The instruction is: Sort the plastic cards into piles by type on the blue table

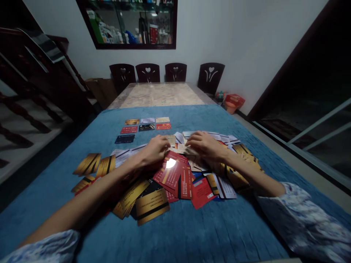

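Note:
A spread-out heap of plastic cards lies in front of me, with both hands over its far part. My left hand (157, 149) is closed, its curled fingertips at a pale card (171, 139). Opposite it, my right hand (205, 144) bends its fingers down onto another pale card (184, 149), thumb side hidden. Between my forearms are red cards (173, 171), one with a bright glare. Gold cards (152, 205) lie nearest me, and white cards (224, 186) sit at the right. My left forearm covers part of the heap.
Beyond my left hand, several single cards (146, 127) lie apart in rows. A blue cloth (219, 230) covers the near table; the far tabletop (167, 93) is bare stone-patterned. Dark chairs (175, 72) stand at the far end, and a red bag (234, 99) is on the floor at right.

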`<state>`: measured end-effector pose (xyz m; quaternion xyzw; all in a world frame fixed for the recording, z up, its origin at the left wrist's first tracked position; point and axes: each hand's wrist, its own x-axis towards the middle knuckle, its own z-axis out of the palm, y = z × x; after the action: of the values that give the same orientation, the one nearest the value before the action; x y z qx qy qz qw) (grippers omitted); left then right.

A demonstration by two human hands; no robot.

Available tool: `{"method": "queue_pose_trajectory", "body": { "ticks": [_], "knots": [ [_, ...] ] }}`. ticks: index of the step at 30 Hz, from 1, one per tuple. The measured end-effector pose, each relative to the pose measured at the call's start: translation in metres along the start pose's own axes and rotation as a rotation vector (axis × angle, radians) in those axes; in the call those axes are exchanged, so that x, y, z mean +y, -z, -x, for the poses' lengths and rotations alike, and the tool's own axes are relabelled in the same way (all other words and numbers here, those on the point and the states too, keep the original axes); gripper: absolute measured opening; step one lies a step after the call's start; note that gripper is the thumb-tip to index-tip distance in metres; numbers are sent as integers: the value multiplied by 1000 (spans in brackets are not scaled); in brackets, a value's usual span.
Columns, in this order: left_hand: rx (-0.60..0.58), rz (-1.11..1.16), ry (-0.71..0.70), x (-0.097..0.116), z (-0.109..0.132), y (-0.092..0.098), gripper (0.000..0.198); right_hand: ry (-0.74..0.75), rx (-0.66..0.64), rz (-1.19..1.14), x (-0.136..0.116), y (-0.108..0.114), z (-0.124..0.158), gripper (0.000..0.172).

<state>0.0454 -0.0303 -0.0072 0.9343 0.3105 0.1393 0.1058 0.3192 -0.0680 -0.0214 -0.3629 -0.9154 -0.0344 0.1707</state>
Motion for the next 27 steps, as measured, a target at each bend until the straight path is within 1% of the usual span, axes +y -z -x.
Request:
{"method": "queue_pose_trajectory", "body": {
  "ticks": [3, 5, 7, 9, 12, 15, 18, 22, 25, 27],
  "knots": [
    [16, -30, 5, 1, 21, -10, 26, 58, -19, -39, -15, -15, -19, 29],
    [47, -61, 2, 8, 32, -20, 33, 52, -26, -45, -22, -25, -27, 31],
    [23, -91, -25, 19, 39, -29, 43, 46, -53, -47, -24, -32, -31, 33],
    [-2, -126, -34, 30, 46, -35, 49, 44, -86, -48, -24, -35, -30, 33],
    [-29, -155, -58, 45, 52, -40, 53, 20, -111, -20, -21, -32, -25, 31],
    [-7, -148, -78, 55, 51, -45, 50, -15, -130, 21, -15, -27, -19, 25],
    [15, -122, -104, 61, 44, -53, 46, -50, -161, 60, -9, -24, -17, 19],
    [-13, -110, -178, 71, 33, -63, 46, -100, -219, 88, -6, -19, -18, 22],
    [-56, -118, -216, 79, 26, -61, 47, -130, -237, 87, -3, -16, -17, 26],
    [-69, -111, -223, 79, 22, -52, 47, -139, -229, 69, 0, -13, -15, 28]
  ]
}}
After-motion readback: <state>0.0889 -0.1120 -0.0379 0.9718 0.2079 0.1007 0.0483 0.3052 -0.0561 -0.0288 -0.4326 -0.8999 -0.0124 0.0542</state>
